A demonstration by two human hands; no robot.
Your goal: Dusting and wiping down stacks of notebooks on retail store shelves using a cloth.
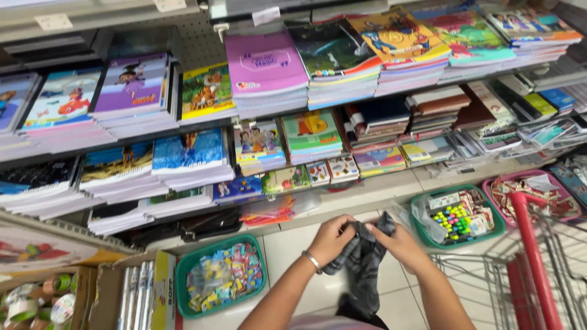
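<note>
Both my hands are low in the middle of the head view, gripping a dark grey checked cloth that hangs down between them. My left hand, with a thin metal bangle on its wrist, pinches the cloth's upper left edge. My right hand is closed on the upper right part of the cloth. Behind the hands rise shelves stacked with colourful notebooks.
A green basket of small packets sits on the floor at lower left, beside a cardboard box of rolls. Another green basket and a pink one stand at right. A red-handled shopping cart fills the lower right.
</note>
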